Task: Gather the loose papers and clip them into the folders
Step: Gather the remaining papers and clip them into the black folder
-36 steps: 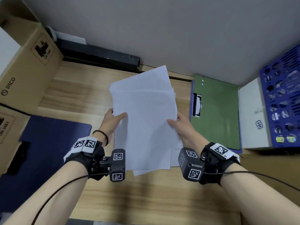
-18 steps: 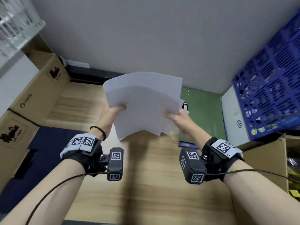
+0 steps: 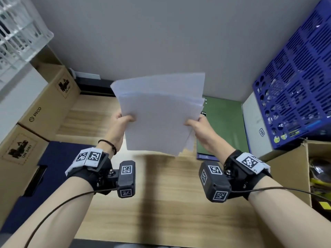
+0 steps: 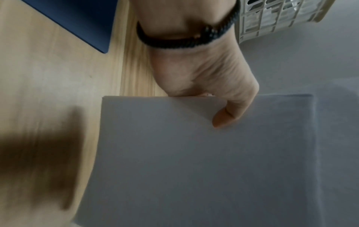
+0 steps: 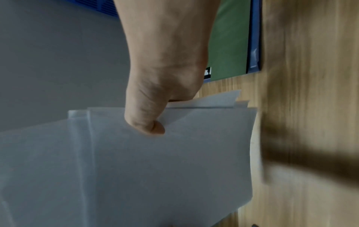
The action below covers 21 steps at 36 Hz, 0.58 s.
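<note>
Matt white paper sheets (image 3: 161, 115); pale wood-grain worktop (image 3: 161, 203); brown cardboard boxes (image 3: 44, 111) at left; perforated blue plastic crate (image 3: 295, 86) at upper right.

"PICO" on the upper cardboard box (image 3: 43, 104); "UN 3481" (black pictogram above) on the lower box (image 3: 19, 151).

White papers (image 3: 161, 113), green folder (image 3: 222, 126), navy folder (image 3: 59, 158), blue crate (image 3: 295, 86).

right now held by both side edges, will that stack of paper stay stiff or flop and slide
The stack of paper likely flops: it bows between the left hand and right hand. Sheets probably slide: their edges sit staggered on the right.
</note>
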{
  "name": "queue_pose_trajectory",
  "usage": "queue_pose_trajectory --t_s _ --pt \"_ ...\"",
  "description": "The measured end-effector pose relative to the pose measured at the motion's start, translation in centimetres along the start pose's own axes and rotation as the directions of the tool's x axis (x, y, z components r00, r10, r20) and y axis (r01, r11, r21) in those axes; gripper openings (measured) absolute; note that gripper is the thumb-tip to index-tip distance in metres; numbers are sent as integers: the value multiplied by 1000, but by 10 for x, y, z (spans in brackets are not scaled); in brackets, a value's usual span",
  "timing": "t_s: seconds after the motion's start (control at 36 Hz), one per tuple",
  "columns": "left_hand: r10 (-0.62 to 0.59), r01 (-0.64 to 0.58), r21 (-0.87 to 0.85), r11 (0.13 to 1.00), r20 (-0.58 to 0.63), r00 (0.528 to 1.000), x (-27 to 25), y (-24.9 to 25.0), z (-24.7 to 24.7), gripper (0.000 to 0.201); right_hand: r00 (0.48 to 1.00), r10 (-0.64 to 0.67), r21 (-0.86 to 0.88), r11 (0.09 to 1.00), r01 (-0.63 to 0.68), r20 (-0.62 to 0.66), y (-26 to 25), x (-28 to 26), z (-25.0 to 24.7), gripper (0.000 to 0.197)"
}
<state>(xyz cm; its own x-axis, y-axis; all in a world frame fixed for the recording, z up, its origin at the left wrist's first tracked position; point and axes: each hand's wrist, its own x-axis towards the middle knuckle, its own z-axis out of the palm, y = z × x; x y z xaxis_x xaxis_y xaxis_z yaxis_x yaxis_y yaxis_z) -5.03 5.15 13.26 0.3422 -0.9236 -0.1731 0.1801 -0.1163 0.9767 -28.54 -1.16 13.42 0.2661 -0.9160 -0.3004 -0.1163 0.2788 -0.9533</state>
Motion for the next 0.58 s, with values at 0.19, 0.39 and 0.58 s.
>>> queue_pose_trajectory --t_s 0.19,0.39,0.58 --pt "-46 50 82 995 -48 998 -11 -24 -8 33 996 68 -164 985 -59 52 28 -4 -10 33" --pt "-33 39 65 997 -86 996 -9 -27 -16 17 998 -45 -72 997 42 -37 34 -4 -12 24" --pt "-53 65 91 994 -125 991 -15 -37 -36 24 994 -98 -170 981 89 -42 39 -1 -4 21"
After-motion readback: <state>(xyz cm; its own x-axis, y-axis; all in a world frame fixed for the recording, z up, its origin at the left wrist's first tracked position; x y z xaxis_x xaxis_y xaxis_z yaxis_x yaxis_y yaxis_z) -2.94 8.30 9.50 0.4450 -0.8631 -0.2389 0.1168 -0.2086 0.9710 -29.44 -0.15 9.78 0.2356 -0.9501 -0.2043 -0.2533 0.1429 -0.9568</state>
